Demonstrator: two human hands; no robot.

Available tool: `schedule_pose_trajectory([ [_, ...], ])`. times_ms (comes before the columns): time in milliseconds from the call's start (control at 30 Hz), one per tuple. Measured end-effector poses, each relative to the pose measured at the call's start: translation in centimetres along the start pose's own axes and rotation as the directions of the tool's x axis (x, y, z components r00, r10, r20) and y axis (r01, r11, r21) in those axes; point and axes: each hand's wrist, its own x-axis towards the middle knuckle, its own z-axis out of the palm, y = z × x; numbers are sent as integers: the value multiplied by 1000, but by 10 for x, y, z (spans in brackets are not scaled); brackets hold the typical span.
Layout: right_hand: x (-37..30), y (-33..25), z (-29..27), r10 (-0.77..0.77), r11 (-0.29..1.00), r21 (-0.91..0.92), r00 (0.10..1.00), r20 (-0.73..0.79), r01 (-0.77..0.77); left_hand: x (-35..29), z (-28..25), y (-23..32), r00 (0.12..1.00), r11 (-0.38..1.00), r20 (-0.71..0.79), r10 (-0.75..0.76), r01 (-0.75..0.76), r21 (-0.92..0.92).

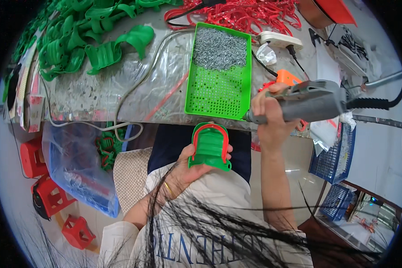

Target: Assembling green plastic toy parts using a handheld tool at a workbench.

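Currently, left hand [190, 169] holds curved green part [211, 145], red U-shaped strip [211, 127] lying on it, bodyward of the green tray [216, 96]; right hand [272, 114] wraps grey power tool [312, 102], right of tray. Advisable: keep strip seated, brace part firmly, bring tool tip in square.

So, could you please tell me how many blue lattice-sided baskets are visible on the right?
2: a larger-looking basket at mid-height on the picture's right side, and a smaller-looking basket just below it. Others may be hidden.
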Motion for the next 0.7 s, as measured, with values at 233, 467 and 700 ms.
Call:
schedule_pose_trajectory([
  [233,-2,21,-5,22,999,-29,999,-31,-23,2,-9,1,998,976,50,-22,33,-215],
  [467,-2,31,-5,14,999,-31,998,-62,-16,5,4,2,984,999,-174,37,-30,42],
  [700,-4,36,-6,15,999,-40,996,-91,-19,4,-5,3,999,995,-30,44,-46,-84],
])
